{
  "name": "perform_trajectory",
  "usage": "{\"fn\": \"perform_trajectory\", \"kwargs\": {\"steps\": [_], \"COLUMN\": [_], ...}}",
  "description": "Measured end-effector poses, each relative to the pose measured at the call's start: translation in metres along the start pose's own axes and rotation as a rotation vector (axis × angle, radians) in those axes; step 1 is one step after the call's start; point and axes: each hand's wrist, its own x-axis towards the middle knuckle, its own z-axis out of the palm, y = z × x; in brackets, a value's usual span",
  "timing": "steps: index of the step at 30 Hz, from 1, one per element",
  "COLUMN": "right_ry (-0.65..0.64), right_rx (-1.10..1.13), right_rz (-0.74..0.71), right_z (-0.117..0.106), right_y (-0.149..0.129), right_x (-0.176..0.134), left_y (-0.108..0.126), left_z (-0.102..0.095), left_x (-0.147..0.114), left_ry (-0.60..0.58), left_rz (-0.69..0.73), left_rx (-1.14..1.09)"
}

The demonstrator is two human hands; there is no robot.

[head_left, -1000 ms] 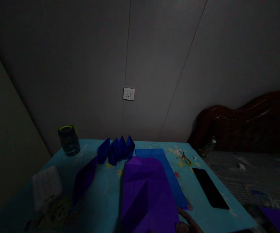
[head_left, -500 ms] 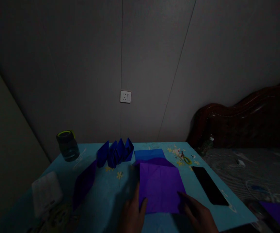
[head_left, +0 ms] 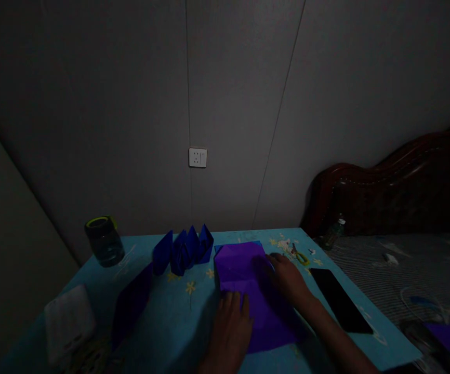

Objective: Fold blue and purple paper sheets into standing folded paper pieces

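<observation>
A creased sheet of purple paper (head_left: 244, 270) lies on the table in front of me, one part laid out toward the wall. My left hand (head_left: 230, 322) rests flat on its lower left part, fingers stretched and slightly apart. At the upper right edge of the sheet, my right hand (head_left: 285, 272) has its fingers closed at the paper's margin; the fingertips are dark and partly hidden. Beneath the far end of the purple sheet, a strip of blue paper (head_left: 219, 249) peeks out.
Several folded dark blue paper pieces (head_left: 186, 252) and a folded purple piece (head_left: 132, 304) stand to the left. Farther left are a lidded cup (head_left: 105, 244) and a white box (head_left: 70, 323). Scissors (head_left: 301, 257) and a black phone (head_left: 340, 299) lie to the right.
The purple flap that stood toward me now lies opened out away from me. My left hand moved onto the sheet, and my right hand went forward to its upper right edge.
</observation>
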Motion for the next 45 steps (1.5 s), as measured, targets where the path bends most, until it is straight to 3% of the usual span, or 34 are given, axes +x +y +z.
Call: {"fn": "perform_trajectory", "kwargs": {"steps": [4,8,11,16,24,27,33,37,41,43,45], "right_ry": [-0.048,-0.09,-0.088,-0.042,-0.085,-0.102,-0.18,-0.188,-0.14,-0.078,0.002], "right_rx": [0.052,0.065,0.063,0.045,0.08,0.077,0.074,0.092,0.136,0.173,0.216], "right_rz": [-0.087,-0.033,0.011,0.029,-0.424,-0.42,-0.402,-0.404,-0.411,-0.406,-0.394], "right_z": [0.045,0.084,0.097,0.092,0.073,0.081,0.097,0.1,0.096,0.094,0.092], "right_y": [-0.014,-0.01,-0.002,-0.003,-0.07,-0.082,-0.071,-0.07,-0.073,-0.076,-0.082], "right_x": [0.047,0.058,0.061,0.067,0.08,0.081,0.08,0.082,0.08,0.076,0.067], "left_y": [-0.005,-0.014,-0.017,-0.016,-0.012,-0.013,-0.013,-0.006,-0.017,-0.042,-0.079], "left_z": [0.025,0.031,0.03,0.03,0.021,0.02,0.022,0.025,0.004,-0.021,-0.05], "left_x": [0.011,0.01,0.009,0.008,0.008,0.009,0.012,0.009,-0.008,-0.023,-0.038], "left_ry": [-0.031,-0.11,-0.111,-0.104,-0.142,-0.132,-0.159,-0.065,0.057,0.174,0.272], "left_rz": [0.082,0.102,0.108,0.097,0.081,0.092,0.087,0.077,0.1,0.056,-0.077], "left_rx": [-0.125,-0.203,-0.196,-0.227,-0.269,-0.296,-0.336,-0.3,-0.271,-0.218,-0.086]}}
